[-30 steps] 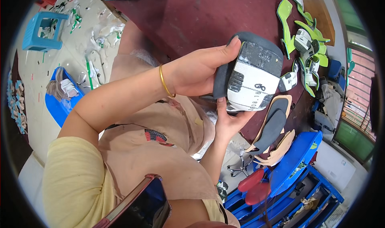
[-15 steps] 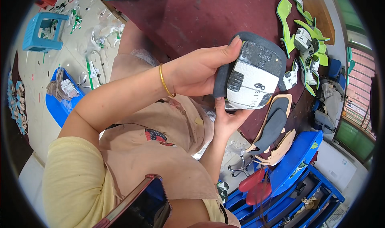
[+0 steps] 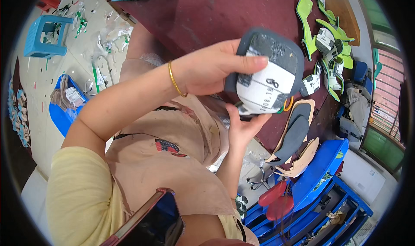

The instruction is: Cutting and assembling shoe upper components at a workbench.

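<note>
- While both hands hold it up over the dark red table [image 3: 203, 16], the grey and white shoe piece [image 3: 266, 79] sits between them, its white printed face turned toward the camera inside a dark grey rim.
- Beyond the left hand, the table carries a cluster of green and white shoe parts [image 3: 328, 42] and a wooden board [image 3: 341, 12], well apart from the held piece.
- Below the right hand, blue racks [image 3: 328, 194] hold 2 red shoe lasts [image 3: 274, 200], with tan and grey insoles [image 3: 294, 135] stacked just under the held piece.
- Behind the left forearm, a pale floor is littered with scraps, and a blue stool [image 3: 41, 36] and a blue tray [image 3: 65, 112] of loose pieces stand there.
- Left hand [image 3: 207, 70], with a gold bangle [image 3: 176, 79] at the wrist, is closed over the top edge of the piece, the thumb lying flat across its face.
- Right hand [image 3: 244, 127] cups the piece from beneath, fingers spread loosely against its lower edge.
- As for progress, I judge the piece is being looked over or pressed into shape; no glue, tool or second part touches it, so any joining looks not yet done.
- Nothing stands between hands and table; only the insole stack lies close below.
</note>
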{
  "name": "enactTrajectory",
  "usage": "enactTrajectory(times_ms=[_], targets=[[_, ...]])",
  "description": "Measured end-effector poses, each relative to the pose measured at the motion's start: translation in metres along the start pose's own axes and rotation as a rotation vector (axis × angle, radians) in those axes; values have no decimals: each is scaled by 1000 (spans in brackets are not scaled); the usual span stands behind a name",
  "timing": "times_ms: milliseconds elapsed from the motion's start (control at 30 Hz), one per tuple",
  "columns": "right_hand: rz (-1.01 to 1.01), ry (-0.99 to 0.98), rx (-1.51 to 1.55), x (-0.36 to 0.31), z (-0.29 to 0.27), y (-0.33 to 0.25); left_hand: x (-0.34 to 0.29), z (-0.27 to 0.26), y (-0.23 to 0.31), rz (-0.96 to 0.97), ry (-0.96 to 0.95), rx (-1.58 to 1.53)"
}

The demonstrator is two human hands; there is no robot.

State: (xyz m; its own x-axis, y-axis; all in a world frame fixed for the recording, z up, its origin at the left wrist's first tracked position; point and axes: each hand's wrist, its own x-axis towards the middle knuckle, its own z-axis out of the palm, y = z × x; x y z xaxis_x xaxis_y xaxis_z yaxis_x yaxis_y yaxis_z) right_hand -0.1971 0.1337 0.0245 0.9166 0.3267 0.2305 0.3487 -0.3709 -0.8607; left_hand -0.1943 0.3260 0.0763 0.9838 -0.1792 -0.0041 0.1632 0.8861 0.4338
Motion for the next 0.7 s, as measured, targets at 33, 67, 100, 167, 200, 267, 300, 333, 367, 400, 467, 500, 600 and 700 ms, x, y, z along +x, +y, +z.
enactTrajectory(times_ms=[33,67,100,167,200,267,300,333,367,400,467,500,600,700], targets=[[-8,12,139,2,-3,2,2,-5,3,10,-18,-11],[-16,24,278,5,-9,4,4,-9,6,19,-35,-22],[-25,36,418,10,-16,8,4,-11,11,3,-37,-20],[112,110,545,24,-34,14,3,-12,23,-35,-65,-45],[9,105,535,36,-38,14,2,-12,25,-53,-79,-59],[20,-134,618,53,-41,9,3,-12,24,-90,-73,-106],[29,-252,653,59,-42,4,5,-13,22,-112,-70,-115],[27,-332,694,64,-42,1,5,-12,22,-126,-62,-117],[24,-413,734,69,-41,-1,6,-11,21,-142,-53,-116],[21,-494,773,74,-41,-2,7,-10,21,-157,-43,-115],[-99,-517,819,79,-35,12,5,-10,24,-175,-40,-103],[-112,-529,825,80,-33,12,5,-11,27,-181,-49,-94],[-97,-561,917,78,-25,12,4,-12,34,-194,14,-44],[-24,-558,1020,71,-21,11,6,-16,38,-255,52,50]])
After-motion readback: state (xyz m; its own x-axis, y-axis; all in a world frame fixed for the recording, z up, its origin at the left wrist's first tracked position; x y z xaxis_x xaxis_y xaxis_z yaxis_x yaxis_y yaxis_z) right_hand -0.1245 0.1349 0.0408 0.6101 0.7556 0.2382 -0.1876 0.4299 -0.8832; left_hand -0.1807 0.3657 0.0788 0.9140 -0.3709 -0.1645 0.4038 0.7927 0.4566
